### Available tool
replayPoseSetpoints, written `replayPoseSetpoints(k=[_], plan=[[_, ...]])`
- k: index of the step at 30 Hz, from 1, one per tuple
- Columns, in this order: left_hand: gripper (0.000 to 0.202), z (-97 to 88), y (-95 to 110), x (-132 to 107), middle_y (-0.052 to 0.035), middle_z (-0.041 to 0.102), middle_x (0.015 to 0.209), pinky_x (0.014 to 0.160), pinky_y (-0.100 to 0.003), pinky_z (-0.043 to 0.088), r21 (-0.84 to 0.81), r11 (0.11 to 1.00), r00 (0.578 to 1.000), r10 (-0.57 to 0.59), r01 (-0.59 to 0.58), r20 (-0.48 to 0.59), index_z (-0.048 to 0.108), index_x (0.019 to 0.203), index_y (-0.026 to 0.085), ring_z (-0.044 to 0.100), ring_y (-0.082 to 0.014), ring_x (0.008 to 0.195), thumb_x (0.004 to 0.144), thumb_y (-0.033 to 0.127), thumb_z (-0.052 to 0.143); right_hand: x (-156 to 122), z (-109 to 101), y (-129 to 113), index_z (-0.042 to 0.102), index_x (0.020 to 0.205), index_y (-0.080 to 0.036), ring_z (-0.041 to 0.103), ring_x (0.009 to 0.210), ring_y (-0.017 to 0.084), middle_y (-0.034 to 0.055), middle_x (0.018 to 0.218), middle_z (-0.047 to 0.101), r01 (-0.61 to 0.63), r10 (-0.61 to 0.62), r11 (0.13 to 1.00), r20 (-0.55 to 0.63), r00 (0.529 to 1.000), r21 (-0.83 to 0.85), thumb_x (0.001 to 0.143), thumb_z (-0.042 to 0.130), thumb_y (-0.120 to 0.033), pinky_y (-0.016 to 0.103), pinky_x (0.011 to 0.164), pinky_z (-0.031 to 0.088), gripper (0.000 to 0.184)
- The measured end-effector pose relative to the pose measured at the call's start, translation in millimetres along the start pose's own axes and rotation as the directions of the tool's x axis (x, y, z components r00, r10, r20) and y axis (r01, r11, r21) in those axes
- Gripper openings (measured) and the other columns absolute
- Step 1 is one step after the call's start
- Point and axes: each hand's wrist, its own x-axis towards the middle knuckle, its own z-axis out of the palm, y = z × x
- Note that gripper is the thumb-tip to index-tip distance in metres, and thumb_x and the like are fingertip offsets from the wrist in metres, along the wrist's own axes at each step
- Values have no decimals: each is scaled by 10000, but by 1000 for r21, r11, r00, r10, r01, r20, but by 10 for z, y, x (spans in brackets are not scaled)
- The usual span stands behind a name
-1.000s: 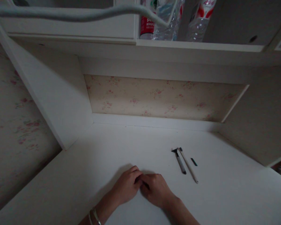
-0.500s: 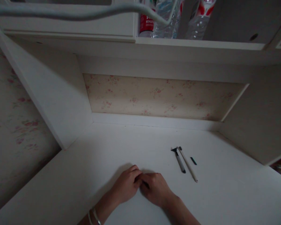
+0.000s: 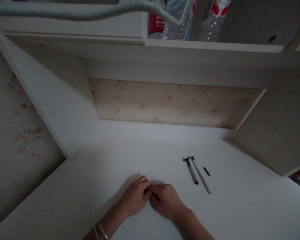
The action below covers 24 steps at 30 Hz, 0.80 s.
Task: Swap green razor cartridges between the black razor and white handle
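My left hand (image 3: 134, 196) and my right hand (image 3: 166, 201) rest together on the white desk (image 3: 240, 206), fingertips touching at the middle. Both have curled, pinched fingers closed round something small and dark that I cannot make out. Thin bangles circle my left wrist (image 3: 100, 230). To the right of the hands lie a dark pen barrel (image 3: 192, 171), a slim pale refill (image 3: 201, 175) and a small black piece (image 3: 206, 171), all apart from the hands.
The desk sits in a white alcove with side panels left (image 3: 65, 110) and right (image 3: 277, 123) and flowered wallpaper (image 3: 170, 103) at the back. A shelf (image 3: 190, 45) overhead holds plastic bottles (image 3: 175, 20). A pale cable (image 3: 90, 13) crosses the top.
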Motion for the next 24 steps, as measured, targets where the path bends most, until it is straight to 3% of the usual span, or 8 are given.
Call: replayPoseSetpoints(k=[24], plan=[[186, 23, -40, 0, -20, 579, 879, 754, -251, 429, 42, 999, 1000, 7, -7, -2, 611, 808, 196, 540, -152, 825, 839, 121, 444, 0, 16, 28, 626, 940, -236, 658, 793, 185, 8, 872, 710, 5, -5, 1000, -13, 1000, 19, 799, 458, -153, 238, 706, 435, 234]])
